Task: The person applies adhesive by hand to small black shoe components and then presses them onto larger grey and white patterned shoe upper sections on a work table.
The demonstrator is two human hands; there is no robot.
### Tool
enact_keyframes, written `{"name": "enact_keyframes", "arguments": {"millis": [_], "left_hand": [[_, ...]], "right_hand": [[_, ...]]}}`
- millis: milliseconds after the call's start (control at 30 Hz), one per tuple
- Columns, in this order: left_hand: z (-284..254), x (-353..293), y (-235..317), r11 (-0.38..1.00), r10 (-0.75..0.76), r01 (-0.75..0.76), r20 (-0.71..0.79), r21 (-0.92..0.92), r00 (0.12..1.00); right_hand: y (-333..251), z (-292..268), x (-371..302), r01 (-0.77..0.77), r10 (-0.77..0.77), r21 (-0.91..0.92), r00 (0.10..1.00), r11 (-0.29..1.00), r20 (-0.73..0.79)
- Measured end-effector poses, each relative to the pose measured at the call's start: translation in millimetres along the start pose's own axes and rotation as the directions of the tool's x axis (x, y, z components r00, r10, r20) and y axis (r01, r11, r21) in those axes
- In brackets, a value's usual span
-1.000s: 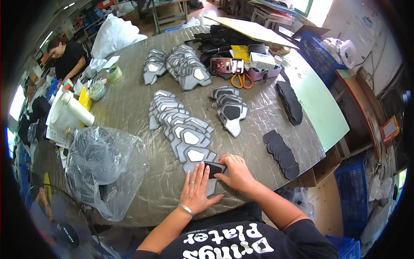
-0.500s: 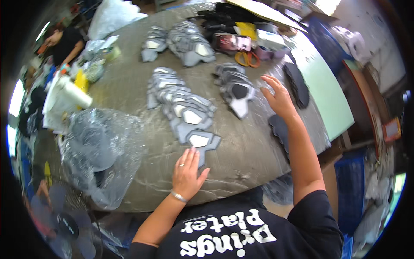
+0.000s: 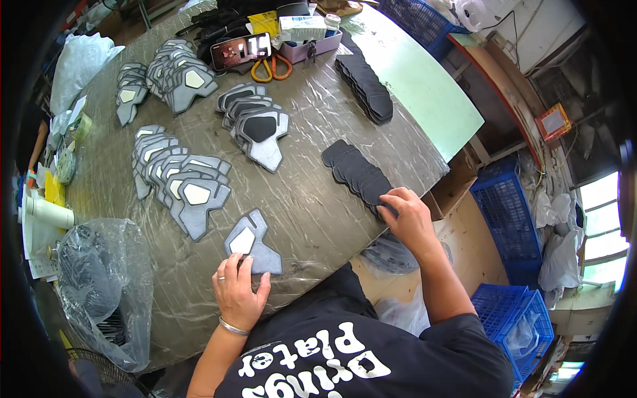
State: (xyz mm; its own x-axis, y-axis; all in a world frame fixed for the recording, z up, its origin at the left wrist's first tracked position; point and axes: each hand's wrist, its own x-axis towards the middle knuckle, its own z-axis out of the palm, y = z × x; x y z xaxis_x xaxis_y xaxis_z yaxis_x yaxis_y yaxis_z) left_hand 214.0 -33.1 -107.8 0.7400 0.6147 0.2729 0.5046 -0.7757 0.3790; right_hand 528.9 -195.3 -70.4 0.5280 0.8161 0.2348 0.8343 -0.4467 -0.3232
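Note:
My left hand (image 3: 239, 292) rests at the table's near side, thumb apart, fingertips lying on a single grey shaped piece (image 3: 267, 255) with a white pentagon patch. Farther right, the thumb and fingers of my right hand (image 3: 408, 215) close on the near end of a fanned row of black shaped pads (image 3: 356, 174). How many pads they pinch is hidden. Up and left of the single piece lies an overlapping row of grey pieces with white patches (image 3: 176, 172). Another row of grey pieces (image 3: 255, 126), its nearest one bearing a black patch on its white one, lies between.
Beyond are two more grey rows (image 3: 182, 76), a second black pad row (image 3: 365, 89), orange-handled scissors (image 3: 272, 68), a propped phone (image 3: 240, 52) and a lilac box (image 3: 308, 48). A clear plastic bag (image 3: 106, 292) sits at left. Blue crates (image 3: 507, 318) stand right of the table.
The nearest grey piece has come away from its row toward me under my left hand. My right hand has come down and nearer, onto the near black pads. The view has swung right.

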Motion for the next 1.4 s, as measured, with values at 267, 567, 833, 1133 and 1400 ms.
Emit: {"name": "enact_keyframes", "arguments": {"millis": [267, 567, 833, 1133, 1400], "left_hand": [[-3, 19, 20, 0.999, 0.037, -0.038, -0.029, -0.034, 0.999], [60, 115, 76, 0.818, 0.533, -0.502, 0.043, -0.282, 0.845], [106, 184, 112, 0.746, 0.61, -0.57, 0.009, -0.345, 0.793], [114, 191, 114, 0.777, 0.599, -0.556, 0.075, -0.296, 0.797], [82, 181, 87, 0.769, 0.582, -0.553, -0.008, -0.321, 0.813]], "right_hand": [[1, 13, 12, 0.204, -0.172, -0.242, 0.974, 0.949, 0.147], [21, -4, 37, -0.191, 0.191, 0.025, 0.981, 0.981, -0.008], [36, 6, 43, -0.273, 0.265, 0.121, 0.961, 0.955, 0.078], [15, -19, 18, 0.186, -0.213, 0.282, 0.975, 0.941, 0.068], [3, -31, -12, -0.209, 0.12, 0.916, 0.977, 0.344, 0.177]]}}
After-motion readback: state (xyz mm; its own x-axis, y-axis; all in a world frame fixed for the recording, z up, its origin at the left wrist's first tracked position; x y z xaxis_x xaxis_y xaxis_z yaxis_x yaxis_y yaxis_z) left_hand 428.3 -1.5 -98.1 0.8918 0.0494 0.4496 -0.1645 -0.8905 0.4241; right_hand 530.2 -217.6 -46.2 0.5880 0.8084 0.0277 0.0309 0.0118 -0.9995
